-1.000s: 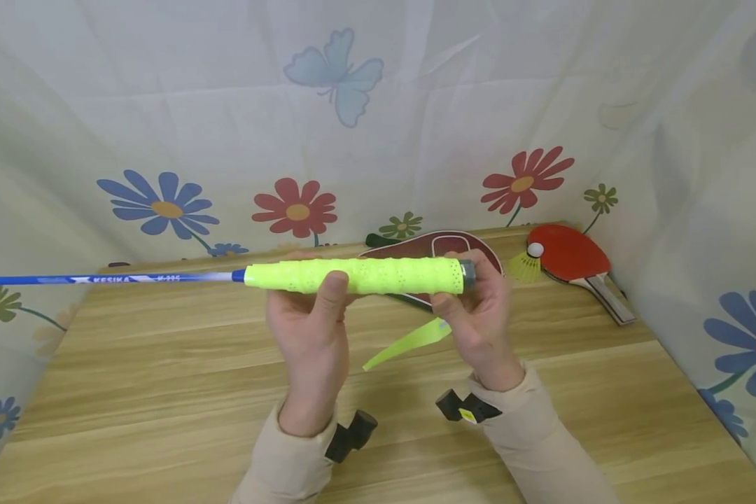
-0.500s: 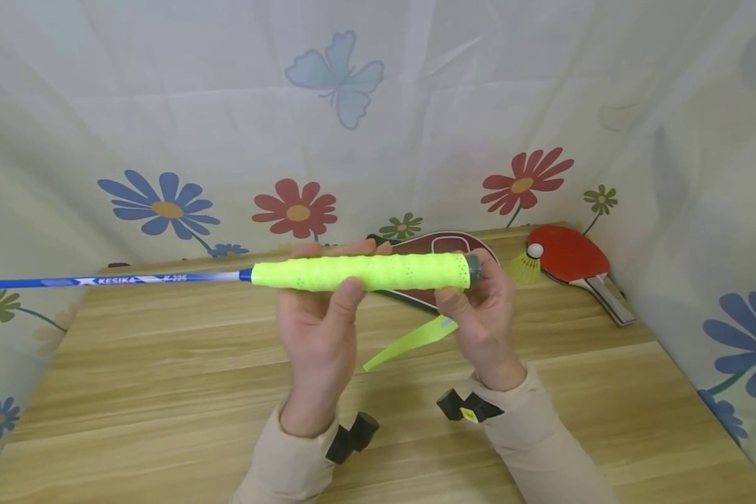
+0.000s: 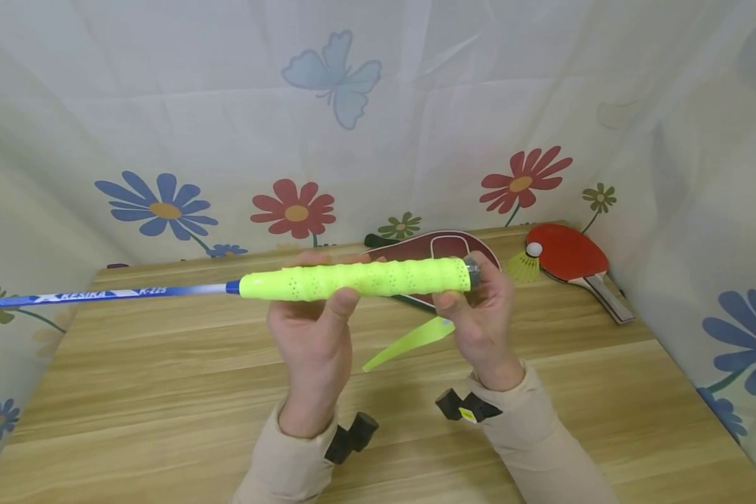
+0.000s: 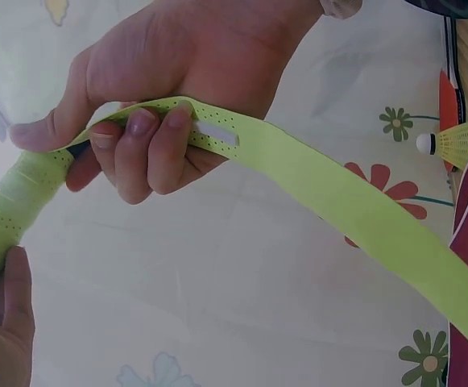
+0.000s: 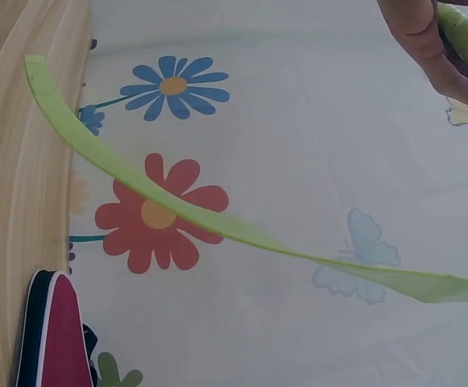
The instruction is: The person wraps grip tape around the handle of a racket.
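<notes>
A badminton racket with a blue shaft (image 3: 107, 295) is held level above the table, its handle wrapped in neon-yellow perforated grip tape (image 3: 378, 278). My left hand (image 3: 311, 343) holds the handle from below, thumb across its front and fingers behind it. My right hand (image 3: 481, 318) grips the dark butt end (image 3: 474, 273), and its curled fingers also hold the loose tape. From that hand a free tail of the tape (image 4: 338, 197) hangs down, also seen as a long tape strip (image 5: 169, 201) in the right wrist view. The racket head is out of view.
On the wooden table (image 3: 164, 406), a dark red paddle case (image 3: 416, 246) lies behind the handle. At the back right are a red table tennis paddle (image 3: 570, 255) and a yellow shuttlecock (image 3: 526, 264). A flowered curtain (image 3: 227, 126) stands close behind the table.
The racket first shifted right, then back left, and its shaft now dips lower at the left. The wrapped handle has turned slightly. Both hands keep their hold.
</notes>
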Demonstrator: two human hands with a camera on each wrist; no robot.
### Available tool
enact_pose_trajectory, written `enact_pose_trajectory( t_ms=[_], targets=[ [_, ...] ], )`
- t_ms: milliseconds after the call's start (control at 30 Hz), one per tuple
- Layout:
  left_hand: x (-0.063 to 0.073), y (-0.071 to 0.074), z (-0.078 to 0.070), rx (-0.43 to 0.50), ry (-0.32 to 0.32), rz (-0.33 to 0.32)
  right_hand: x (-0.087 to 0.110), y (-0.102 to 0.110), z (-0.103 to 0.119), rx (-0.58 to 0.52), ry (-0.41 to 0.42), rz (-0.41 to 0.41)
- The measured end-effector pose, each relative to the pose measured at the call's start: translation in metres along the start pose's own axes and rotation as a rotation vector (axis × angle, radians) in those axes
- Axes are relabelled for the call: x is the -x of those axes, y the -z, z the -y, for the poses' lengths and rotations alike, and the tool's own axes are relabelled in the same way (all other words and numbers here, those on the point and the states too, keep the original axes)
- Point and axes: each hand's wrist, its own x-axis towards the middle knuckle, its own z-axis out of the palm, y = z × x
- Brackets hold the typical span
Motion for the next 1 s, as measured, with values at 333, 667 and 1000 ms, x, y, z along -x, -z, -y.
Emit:
enact_pose_trajectory(
  t_ms=[333, 667, 1000],
  targets=[
    [0.0004, 0.0003, 0.0014, -0.012, -0.007, -0.048, 0.0001, -0.0008, -0.0004, 0.024, 0.012, -0.003],
    [0.0002, -0.0011, 0.0009, -0.024, 0.009, -0.103, -0.0008, -0.0054, -0.002, -0.076, 0.008, 0.002],
    [0.0018, -0.002, -0.002, -0.044, 0.019, -0.152, 0.0015, -0.004, 0.0002, 0.022, 0.023, 0.07]
  ],
)
